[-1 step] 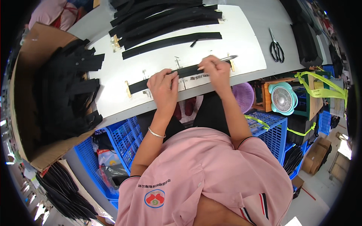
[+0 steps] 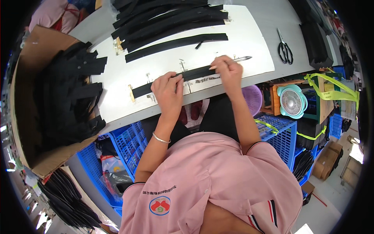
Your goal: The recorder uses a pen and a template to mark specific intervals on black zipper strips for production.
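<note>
On the white board (image 2: 249,43), near edge, the unclenched left hand (image 2: 167,89) pins a black strip (image 2: 194,73); the right hand (image 2: 230,74), clamped on a pen (image 2: 242,59), apparently marks, next stroke requiring stillness.

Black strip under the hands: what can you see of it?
The strip looks like narrow black fabric. It lies flat and nearly straight on the white board, rising rightward in the picture. The left hand rests its fingers on it; the right hand, holding a pen-like tool, hides its right end.
</note>
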Demonstrator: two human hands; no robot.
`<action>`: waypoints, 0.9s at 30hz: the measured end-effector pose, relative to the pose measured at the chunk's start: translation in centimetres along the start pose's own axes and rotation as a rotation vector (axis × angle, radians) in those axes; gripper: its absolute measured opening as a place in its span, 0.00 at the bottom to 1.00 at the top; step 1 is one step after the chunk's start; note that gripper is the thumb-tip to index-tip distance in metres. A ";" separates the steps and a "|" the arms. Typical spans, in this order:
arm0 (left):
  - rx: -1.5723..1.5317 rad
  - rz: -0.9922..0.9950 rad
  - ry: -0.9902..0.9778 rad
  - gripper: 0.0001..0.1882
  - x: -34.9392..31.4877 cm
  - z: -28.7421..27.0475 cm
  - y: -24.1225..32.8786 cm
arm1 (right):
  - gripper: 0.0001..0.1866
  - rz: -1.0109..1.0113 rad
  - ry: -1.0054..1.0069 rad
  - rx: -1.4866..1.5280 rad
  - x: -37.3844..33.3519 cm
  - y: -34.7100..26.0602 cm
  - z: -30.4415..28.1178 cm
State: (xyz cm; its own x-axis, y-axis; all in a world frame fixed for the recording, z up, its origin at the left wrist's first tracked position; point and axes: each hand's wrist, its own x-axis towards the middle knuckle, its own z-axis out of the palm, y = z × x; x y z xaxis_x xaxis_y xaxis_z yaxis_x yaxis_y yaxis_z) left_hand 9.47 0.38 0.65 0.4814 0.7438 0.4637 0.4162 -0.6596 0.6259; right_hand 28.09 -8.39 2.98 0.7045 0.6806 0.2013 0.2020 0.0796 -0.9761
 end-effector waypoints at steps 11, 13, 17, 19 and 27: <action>-0.130 0.029 -0.074 0.08 1.6 4.6 4.1 | 0.10 0.059 -0.047 -0.212 1.7 3.6 -4.3; -0.169 0.061 -0.105 0.07 2.3 6.0 5.3 | 0.11 0.032 -0.035 -0.225 1.8 3.7 -4.2; -0.136 0.073 -0.128 0.08 2.8 7.6 5.9 | 0.13 -0.037 -0.041 -0.313 2.0 3.9 -4.0; -0.129 0.067 -0.134 0.08 2.7 7.8 5.9 | 0.11 0.033 -0.076 -0.336 1.9 3.4 -4.2; -0.124 0.073 -0.125 0.08 2.6 8.0 6.0 | 0.11 -0.135 0.003 -0.423 1.9 3.5 -3.9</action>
State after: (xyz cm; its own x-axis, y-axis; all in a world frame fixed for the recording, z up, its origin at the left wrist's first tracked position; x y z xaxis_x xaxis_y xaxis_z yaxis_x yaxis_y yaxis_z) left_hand 19.39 -2.54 0.60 0.6023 0.6702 0.4336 0.2821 -0.6868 0.6698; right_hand 32.79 -9.70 0.22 0.6545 0.6825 0.3253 0.5525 -0.1380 -0.8220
